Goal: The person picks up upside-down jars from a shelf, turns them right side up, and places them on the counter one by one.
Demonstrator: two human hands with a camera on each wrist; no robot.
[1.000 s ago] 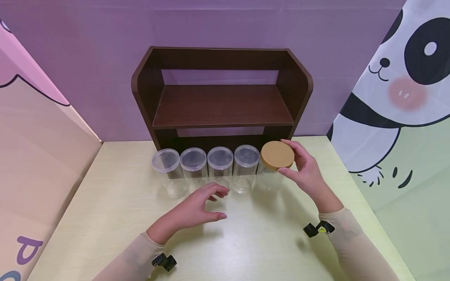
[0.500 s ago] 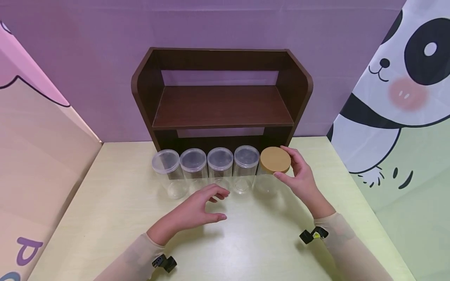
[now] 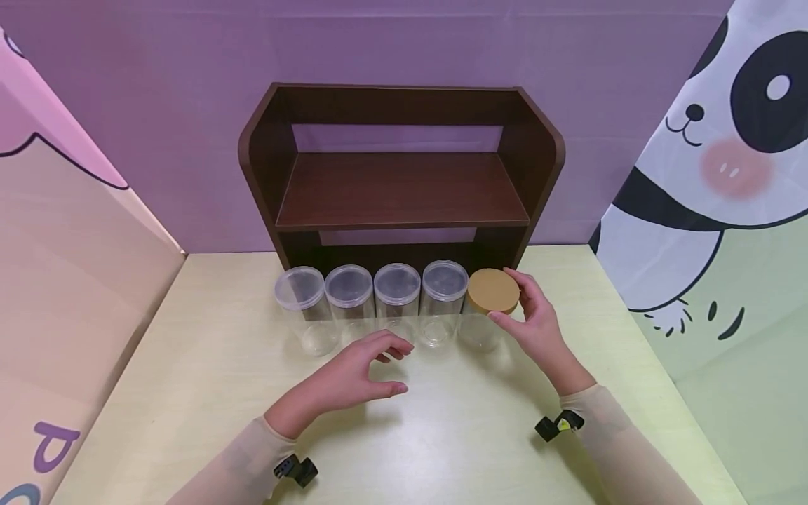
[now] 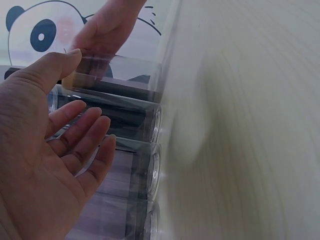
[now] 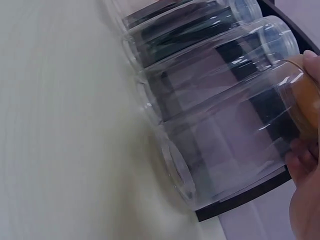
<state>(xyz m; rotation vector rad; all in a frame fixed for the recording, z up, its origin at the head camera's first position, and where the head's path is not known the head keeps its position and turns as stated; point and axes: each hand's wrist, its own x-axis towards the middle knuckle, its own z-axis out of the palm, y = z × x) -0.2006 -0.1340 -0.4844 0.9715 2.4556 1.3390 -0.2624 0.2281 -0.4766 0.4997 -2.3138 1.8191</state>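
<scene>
A clear jar with a tan lid (image 3: pixel 494 290) stands upright at the right end of a row of jars. My right hand (image 3: pixel 536 326) grips it by the lid, thumb at the front and fingers round the far right side. In the right wrist view the clear body of this jar (image 5: pixel 225 145) shows below the orange-looking lid. To its left several clear jars (image 3: pixel 396 294) with translucent lids stand side by side. My left hand (image 3: pixel 350 372) hovers in front of the row, fingers loosely bent and thumb apart, holding nothing.
A dark brown two-tier shelf (image 3: pixel 404 189) stands right behind the jars, against a purple backdrop (image 3: pixel 404 42). The pale wooden table (image 3: pixel 442 449) spreads out in front. Printed panels flank both sides, with a panda (image 3: pixel 701 175) on the right one.
My right hand has brought the tan-lidded jar down and slightly left, in beside the neighbouring jar. The left hand has stayed where it was.
</scene>
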